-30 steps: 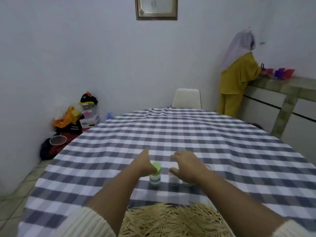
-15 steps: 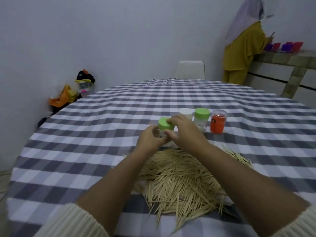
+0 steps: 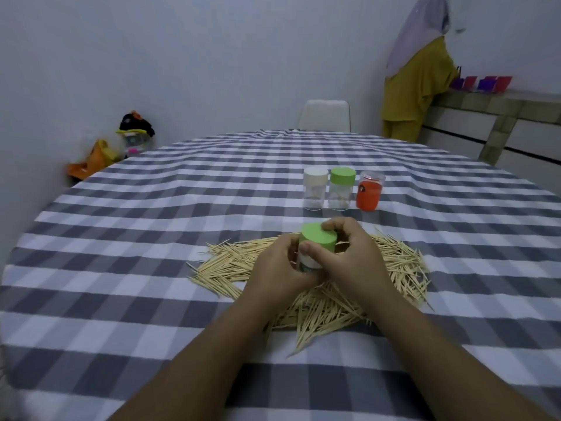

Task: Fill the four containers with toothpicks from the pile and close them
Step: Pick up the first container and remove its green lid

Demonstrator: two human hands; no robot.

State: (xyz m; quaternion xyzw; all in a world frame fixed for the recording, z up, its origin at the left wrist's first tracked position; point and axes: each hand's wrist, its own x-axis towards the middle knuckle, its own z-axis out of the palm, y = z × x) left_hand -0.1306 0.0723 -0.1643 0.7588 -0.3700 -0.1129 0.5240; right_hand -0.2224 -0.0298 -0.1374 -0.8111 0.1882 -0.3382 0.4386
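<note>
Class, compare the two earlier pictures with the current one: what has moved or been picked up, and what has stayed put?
The green-lidded jar has come off the cloth, back over the toothpick pile. The left hand grips its body; the right hand has closed round the lid. The camera tilted down, showing the whole pile. The other three jars, white-lidded, green-lidded and orange, stay in their row.

Two bare forearms reaching forward from the lower edge, converging at centre. Left hand (image 3: 277,268): fingers curled around the body of a small container (image 3: 309,262), thumb on its near side. Right hand (image 3: 353,258): fingers arched over the green lid (image 3: 318,240), thumb against the container's front, gripping
</note>
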